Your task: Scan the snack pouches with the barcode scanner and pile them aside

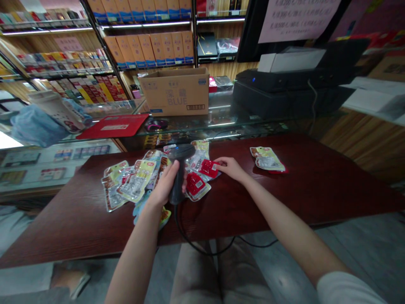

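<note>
My left hand [166, 184] is wrapped around the handle of a black corded barcode scanner [181, 169], its head tilted over the pile. Pinched between the fingers of my right hand [232, 168] is the edge of a red snack packet [209, 168]. Another red packet [195, 183] lies just below it, with a white label showing. Several green-and-brown snack pouches [139, 179] are heaped to the left, partly hidden by my left hand and the scanner. Farther right, a separate small stack of pouches [268, 159] rests on the dark red wooden table [240, 207].
Behind the table stand an open cardboard box [177, 95], a computer mouse [156, 124] and a red mat [114, 126] on a glass counter. A black printer-like machine [284, 93] is at back right. The scanner's cable [190, 241] droops over the near edge.
</note>
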`<state>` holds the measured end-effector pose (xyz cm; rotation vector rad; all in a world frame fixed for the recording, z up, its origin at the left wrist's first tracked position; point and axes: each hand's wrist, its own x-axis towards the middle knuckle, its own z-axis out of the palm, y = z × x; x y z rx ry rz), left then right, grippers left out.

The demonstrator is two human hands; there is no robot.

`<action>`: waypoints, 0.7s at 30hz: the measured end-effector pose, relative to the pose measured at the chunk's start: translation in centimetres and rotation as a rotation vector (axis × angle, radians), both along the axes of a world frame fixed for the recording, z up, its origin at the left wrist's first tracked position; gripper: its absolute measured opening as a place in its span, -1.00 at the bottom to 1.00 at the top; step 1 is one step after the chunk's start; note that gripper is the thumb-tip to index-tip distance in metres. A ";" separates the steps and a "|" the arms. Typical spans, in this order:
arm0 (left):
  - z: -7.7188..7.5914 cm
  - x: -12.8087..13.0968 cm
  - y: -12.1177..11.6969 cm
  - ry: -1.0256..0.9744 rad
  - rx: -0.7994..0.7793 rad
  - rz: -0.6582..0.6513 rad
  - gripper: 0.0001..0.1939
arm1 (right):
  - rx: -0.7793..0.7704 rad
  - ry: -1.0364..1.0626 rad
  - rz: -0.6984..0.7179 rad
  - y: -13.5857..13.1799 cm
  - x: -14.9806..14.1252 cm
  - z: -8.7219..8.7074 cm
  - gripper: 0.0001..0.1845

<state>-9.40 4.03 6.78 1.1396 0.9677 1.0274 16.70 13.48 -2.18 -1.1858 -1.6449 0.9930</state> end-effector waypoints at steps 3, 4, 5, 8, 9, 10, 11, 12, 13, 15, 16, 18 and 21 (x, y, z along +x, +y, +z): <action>0.1 0.1 -0.1 -0.024 -0.008 0.011 -0.33 | -0.082 0.114 -0.030 0.1 0.3 0.2 -0.83; 0.1 0.1 -0.1 -0.028 -0.009 0.010 -0.33 | -0.112 0.145 -0.055 0.1 0.4 0.3 -0.84; 0.1 0.1 -0.1 -0.030 -0.008 0.007 -0.33 | -0.145 0.178 -0.076 0.0 0.5 0.5 -0.84; -0.1 0.1 0.0 -0.023 -0.003 -0.005 -0.33 | -0.261 0.308 -0.112 -0.3 0.8 1.0 -0.83; -0.1 0.1 0.0 -0.015 -0.003 -0.008 -0.32 | -0.297 0.356 -0.118 -0.5 1.0 1.2 -0.82; -0.1 0.1 0.1 -0.007 -0.004 -0.011 -0.32 | -0.326 0.403 -0.125 -0.5 1.1 1.4 -0.81; -0.2 0.1 0.1 0.000 -0.005 -0.014 -0.32 | -0.351 0.444 -0.133 -0.6 1.2 1.6 -0.79; -0.2 0.1 0.1 0.003 -0.006 -0.013 -0.32 | -0.369 0.479 -0.142 -0.6 1.4 1.8 -0.78; -0.2 0.1 0.1 0.003 -0.005 -0.010 -0.32 | -0.382 0.510 -0.148 -0.6 1.5 2.0 -0.77; -0.2 0.3 0.0 0.005 -0.005 -0.005 -0.32 | -0.387 0.573 -0.162 -0.6 1.8 2.4 -0.74; -0.2 0.3 0.0 0.007 -0.004 -0.006 -0.32 | -0.384 0.604 -0.164 -0.7 1.9 2.6 -0.72; -0.1 0.5 -0.1 0.004 0.000 -0.008 -0.32 | -0.375 0.661 -0.145 -0.7 2.1 3.0 -0.61; -0.1 0.6 -0.2 0.001 0.008 -0.022 -0.32 | -0.392 0.702 -0.087 -0.8 2.4 3.3 -0.47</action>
